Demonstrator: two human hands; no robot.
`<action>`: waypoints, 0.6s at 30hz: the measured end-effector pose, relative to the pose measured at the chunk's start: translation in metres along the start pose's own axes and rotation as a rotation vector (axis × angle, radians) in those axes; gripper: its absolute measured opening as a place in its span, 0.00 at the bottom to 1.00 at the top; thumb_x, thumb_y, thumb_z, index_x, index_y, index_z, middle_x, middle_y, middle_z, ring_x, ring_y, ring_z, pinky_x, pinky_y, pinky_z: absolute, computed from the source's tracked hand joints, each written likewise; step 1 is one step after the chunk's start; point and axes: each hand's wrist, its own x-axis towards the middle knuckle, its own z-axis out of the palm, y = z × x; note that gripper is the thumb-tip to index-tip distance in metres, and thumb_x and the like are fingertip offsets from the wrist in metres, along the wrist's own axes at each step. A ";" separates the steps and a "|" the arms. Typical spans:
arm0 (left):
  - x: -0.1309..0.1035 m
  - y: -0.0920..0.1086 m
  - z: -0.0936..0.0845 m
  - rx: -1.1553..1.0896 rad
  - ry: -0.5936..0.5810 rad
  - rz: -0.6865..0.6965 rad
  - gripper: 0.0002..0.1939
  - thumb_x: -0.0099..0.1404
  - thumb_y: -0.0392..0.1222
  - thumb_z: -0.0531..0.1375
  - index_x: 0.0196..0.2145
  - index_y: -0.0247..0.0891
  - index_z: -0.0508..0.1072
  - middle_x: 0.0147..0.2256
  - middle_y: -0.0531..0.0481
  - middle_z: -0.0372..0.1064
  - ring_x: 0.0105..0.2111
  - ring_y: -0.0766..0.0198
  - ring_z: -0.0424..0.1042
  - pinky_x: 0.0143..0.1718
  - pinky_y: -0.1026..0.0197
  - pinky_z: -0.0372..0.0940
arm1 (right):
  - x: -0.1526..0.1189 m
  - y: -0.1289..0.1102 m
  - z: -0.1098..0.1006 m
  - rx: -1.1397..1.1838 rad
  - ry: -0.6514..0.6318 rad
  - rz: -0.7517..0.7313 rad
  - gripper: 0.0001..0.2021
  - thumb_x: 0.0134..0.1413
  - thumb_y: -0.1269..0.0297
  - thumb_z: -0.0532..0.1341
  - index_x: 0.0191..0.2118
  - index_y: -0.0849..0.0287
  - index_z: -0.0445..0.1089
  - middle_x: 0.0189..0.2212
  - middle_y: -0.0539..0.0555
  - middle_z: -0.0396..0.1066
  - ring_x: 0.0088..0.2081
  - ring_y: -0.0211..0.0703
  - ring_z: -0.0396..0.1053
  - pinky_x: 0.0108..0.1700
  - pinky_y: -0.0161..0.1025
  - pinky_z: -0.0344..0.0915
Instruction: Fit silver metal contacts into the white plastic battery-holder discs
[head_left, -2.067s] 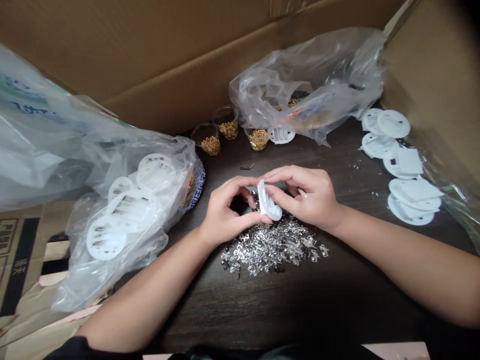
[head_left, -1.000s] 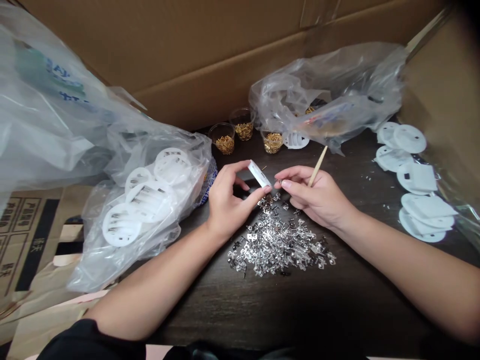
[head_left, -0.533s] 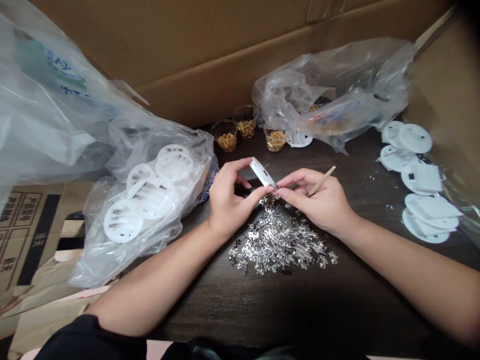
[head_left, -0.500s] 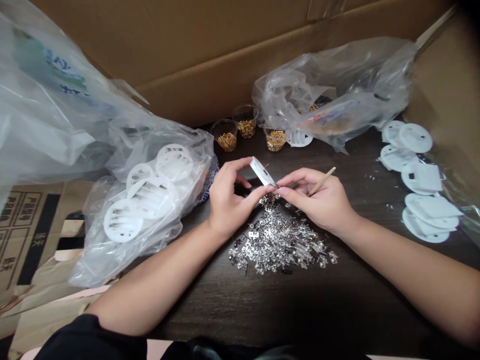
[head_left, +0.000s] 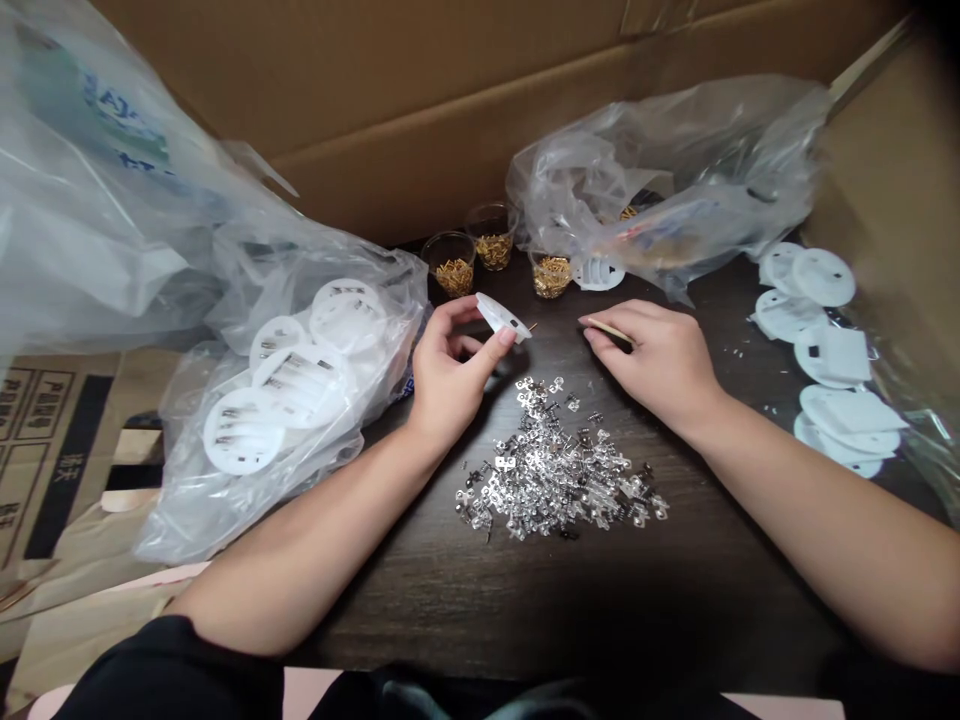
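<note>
Between thumb and fingers, my left hand grips a tilted white round plastic cover. A thin gold-coloured piece shows at the cover's right edge; whether it is attached or lies behind cannot be made out. My right hand is apart from the cover, to its right, with the fingers closed round a thin pale wooden stick. Below both hands spreads a loose pile of small metal contact plates and springs on the dark table.
Three clear cups of gold-coloured pins stand at the back. Several white covers lie on a plastic bag at left; more white covers are at right. Another plastic bag sits behind, against the cardboard wall.
My hands have separated. The left has turned the cover flatter and moved it up and left; the right has drawn away from it, and the stick now points left.
</note>
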 end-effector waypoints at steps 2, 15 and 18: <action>0.000 0.001 0.000 -0.003 0.001 -0.007 0.26 0.59 0.55 0.73 0.49 0.41 0.74 0.50 0.45 0.76 0.25 0.75 0.71 0.26 0.67 0.70 | 0.000 -0.005 -0.004 0.021 -0.018 -0.007 0.10 0.64 0.65 0.62 0.47 0.53 0.81 0.45 0.54 0.81 0.45 0.50 0.78 0.48 0.46 0.71; 0.001 -0.001 0.001 0.028 -0.009 0.005 0.27 0.59 0.58 0.72 0.50 0.42 0.74 0.48 0.44 0.76 0.26 0.74 0.71 0.25 0.68 0.69 | 0.020 -0.023 -0.057 0.151 -0.910 -0.059 0.07 0.60 0.60 0.63 0.41 0.54 0.77 0.29 0.47 0.74 0.29 0.37 0.67 0.34 0.36 0.58; 0.001 0.000 0.001 0.020 -0.018 -0.003 0.28 0.58 0.58 0.73 0.50 0.41 0.74 0.48 0.45 0.76 0.25 0.75 0.71 0.25 0.68 0.70 | 0.020 -0.020 -0.065 0.117 -1.013 -0.017 0.09 0.61 0.58 0.63 0.43 0.52 0.78 0.29 0.46 0.75 0.29 0.38 0.69 0.34 0.37 0.58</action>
